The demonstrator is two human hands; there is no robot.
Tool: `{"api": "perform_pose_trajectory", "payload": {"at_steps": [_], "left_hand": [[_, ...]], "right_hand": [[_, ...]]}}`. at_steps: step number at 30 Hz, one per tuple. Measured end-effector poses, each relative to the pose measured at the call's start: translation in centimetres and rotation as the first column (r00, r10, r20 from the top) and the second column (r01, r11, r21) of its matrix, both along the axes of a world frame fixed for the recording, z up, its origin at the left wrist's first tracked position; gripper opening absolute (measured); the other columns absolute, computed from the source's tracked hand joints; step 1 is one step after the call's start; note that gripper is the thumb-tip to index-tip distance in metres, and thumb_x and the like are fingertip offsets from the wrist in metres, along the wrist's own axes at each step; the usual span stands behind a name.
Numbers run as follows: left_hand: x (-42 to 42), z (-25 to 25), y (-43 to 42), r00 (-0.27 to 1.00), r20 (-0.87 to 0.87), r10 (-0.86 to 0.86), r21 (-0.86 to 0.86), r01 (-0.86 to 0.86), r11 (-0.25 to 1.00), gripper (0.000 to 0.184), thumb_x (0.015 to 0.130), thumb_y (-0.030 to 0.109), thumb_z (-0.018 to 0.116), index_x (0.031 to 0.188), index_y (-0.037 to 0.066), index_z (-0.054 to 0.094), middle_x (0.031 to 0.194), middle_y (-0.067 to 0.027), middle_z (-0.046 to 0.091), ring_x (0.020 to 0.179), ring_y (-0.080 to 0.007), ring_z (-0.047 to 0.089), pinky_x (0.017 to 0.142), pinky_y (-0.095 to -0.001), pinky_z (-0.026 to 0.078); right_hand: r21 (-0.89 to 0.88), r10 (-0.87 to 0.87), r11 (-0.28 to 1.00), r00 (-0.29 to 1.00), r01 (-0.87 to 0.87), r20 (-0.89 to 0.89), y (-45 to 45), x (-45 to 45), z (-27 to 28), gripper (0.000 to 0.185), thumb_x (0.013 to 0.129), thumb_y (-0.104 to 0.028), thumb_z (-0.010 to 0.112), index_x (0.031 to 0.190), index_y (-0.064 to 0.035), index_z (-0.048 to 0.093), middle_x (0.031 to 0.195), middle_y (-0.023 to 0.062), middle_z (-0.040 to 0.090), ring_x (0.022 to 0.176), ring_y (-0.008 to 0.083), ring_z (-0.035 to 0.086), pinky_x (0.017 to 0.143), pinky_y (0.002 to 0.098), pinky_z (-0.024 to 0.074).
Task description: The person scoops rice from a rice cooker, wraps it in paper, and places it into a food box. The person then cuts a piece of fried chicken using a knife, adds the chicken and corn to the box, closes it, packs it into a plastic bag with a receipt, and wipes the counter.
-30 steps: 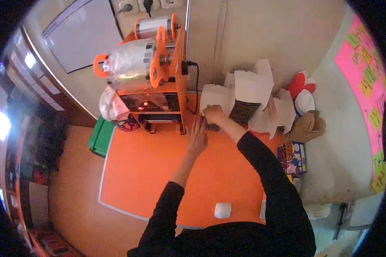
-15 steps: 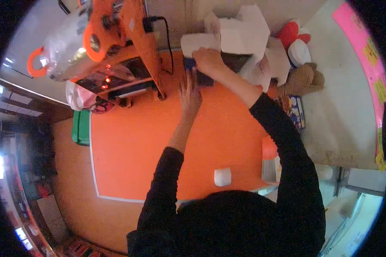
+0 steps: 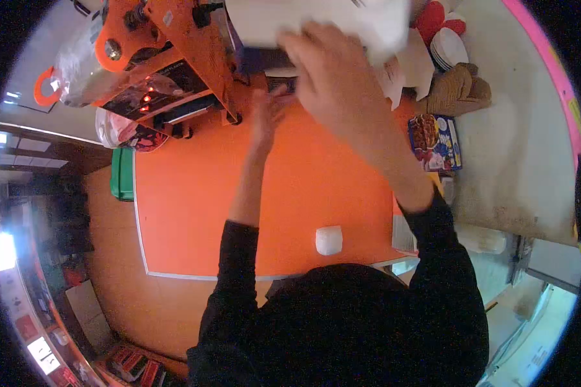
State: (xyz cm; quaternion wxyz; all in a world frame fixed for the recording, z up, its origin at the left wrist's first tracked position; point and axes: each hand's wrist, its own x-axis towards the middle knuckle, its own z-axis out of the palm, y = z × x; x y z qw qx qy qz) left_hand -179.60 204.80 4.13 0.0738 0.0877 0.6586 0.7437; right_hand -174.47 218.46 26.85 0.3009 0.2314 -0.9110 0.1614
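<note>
My right hand [image 3: 332, 74] is raised near the top of the view, smeared by motion. It overlaps a large pale box-like thing [image 3: 368, 22], also blurred and cut off by the top edge. Whether the fingers grip it cannot be made out. My left hand [image 3: 269, 116] is lower and to the left, over the far part of the orange tabletop [image 3: 271, 200]. Its fingers are apart with nothing visible between them. A dark blue thing [image 3: 253, 59] shows under the pale one, partly hidden.
An orange machine [image 3: 181, 77] with red lights stands at the far left, a green container [image 3: 122, 174] at the table's left edge. On the right are brown cardboard sleeves [image 3: 458, 90], stacked white lids [image 3: 448, 48] and a printed box [image 3: 436, 142]. A white block [image 3: 329, 240] lies near the front.
My right hand has come up closer to the camera, and the pale shape behind it looks larger. My left hand has moved slightly left, its fingers now spread. The view has shifted a little.
</note>
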Motion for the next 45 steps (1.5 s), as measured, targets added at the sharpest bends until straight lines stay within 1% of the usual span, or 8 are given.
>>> {"api": "perform_pose_trajectory", "payload": {"at_steps": [4,8,16,24,30,34,39,45], "left_hand": [[6.7,6.0,-6.0,0.947,0.318,-0.05,0.584,-0.155,0.797,0.094,0.075,0.073,0.037,0.144,0.012,0.021,0.146,-0.0107,0.026,0.131,-0.0308,0.03,0.104,-0.0526,0.028],[15.2,2.3,-14.5,0.871,0.219,-0.441,0.025,0.446,0.894,0.073,0.084,0.029,0.06,0.141,0.001,0.024,0.137,-0.0132,0.041,0.121,-0.0266,0.045,0.105,-0.0403,0.031],[36.9,4.9,-17.6,0.562,0.443,0.699,-0.14,-0.726,0.673,0.084,0.083,0.022,0.063,0.146,0.01,0.009,0.133,-0.0131,0.041,0.122,-0.0236,0.042,0.091,-0.0394,0.043],[50.0,2.8,-21.4,0.342,0.429,0.836,0.372,-0.91,0.181,0.064,0.088,0.026,0.058,0.139,0.009,0.023,0.134,-0.0132,0.038,0.118,-0.0235,0.045,0.095,-0.0376,0.041],[45.6,-2.4,-23.0,0.422,-0.88,0.22,-0.447,-0.891,-0.078,0.058,0.07,0.027,0.068,0.123,0.019,0.048,0.131,-0.0101,0.046,0.125,-0.0426,0.036,0.106,-0.055,0.026],[47.4,-8.6,-27.2,0.47,-0.834,-0.288,-0.516,-0.85,0.106,0.044,0.079,0.027,0.051,0.121,0.038,0.045,0.143,-0.0181,0.027,0.129,-0.0473,0.027,0.107,-0.0574,0.022],[57.4,1.1,-36.6,0.606,-0.623,0.495,-0.259,-0.756,0.601,0.041,0.083,0.012,0.05,0.124,0.015,0.048,0.128,-0.0147,0.047,0.118,-0.0309,0.045,0.095,-0.045,0.041],[79.8,-3.7,-49.9,0.203,0.349,0.915,0.25,-0.961,0.118,0.051,0.087,0.012,0.059,0.132,0.009,0.036,0.126,-0.0111,0.046,0.118,-0.0248,0.044,0.093,-0.0382,0.044]], "right_hand": [[-0.023,0.452,0.891,0.881,-0.453,0.143,5.0,11.6,-8.3,0.029,0.073,-0.017,0.058,0.102,-0.0084,0.058,0.099,0.0104,0.055,0.096,0.028,0.055,0.086,0.0449,0.0423],[0.047,0.586,0.771,0.736,-0.635,0.34,5.8,16.9,-13.9,0.025,0.076,-0.014,0.056,0.1,-0.0069,0.059,0.105,0.0105,0.056,0.098,0.0275,0.055,0.089,0.0405,0.043],[0.227,-0.297,0.955,0.6,0.192,0.743,2.1,25.4,-24.5,0.07,0.073,-0.04,0.069,0.13,-0.0102,0.043,0.118,0.0276,0.046,0.112,0.0419,0.045,0.094,0.0514,0.0369],[0.187,-0.069,0.969,0.551,-0.161,0.831,-2.2,22.6,-29.5,0.068,0.07,-0.039,0.073,0.124,-0.0094,0.045,0.11,0.0196,0.055,0.108,0.0377,0.048,0.089,0.0523,0.0408],[-0.652,0.344,0.743,0.748,0.154,0.568,-5.2,22.4,-26.0,0.045,0.074,-0.029,0.073,0.111,-0.0107,0.054,0.103,0.0052,0.056,0.09,0.0202,0.055,0.073,0.0341,0.0494],[-0.808,0.383,0.546,0.791,0.222,0.477,-2.7,22.7,-21.1,0.044,0.078,-0.024,0.067,0.116,-0.0088,0.052,0.11,0.0084,0.055,0.099,0.0225,0.054,0.079,0.035,0.0489],[-0.937,0.631,0.337,0.718,0.087,0.294,-16.6,34.3,-12.8,0.052,0.083,-0.025,0.06,0.129,-0.0099,0.043,0.124,0.0088,0.049,0.113,0.0251,0.049,0.088,0.0359,0.0465],[-0.977,0.99,0.128,-0.029,-0.17,0.135,-50.0,50.7,-5.5,0.06,0.075,-0.031,0.065,0.126,-0.0076,0.044,0.118,0.0105,0.053,0.106,0.0222,0.052,0.088,0.0358,0.045]]}}
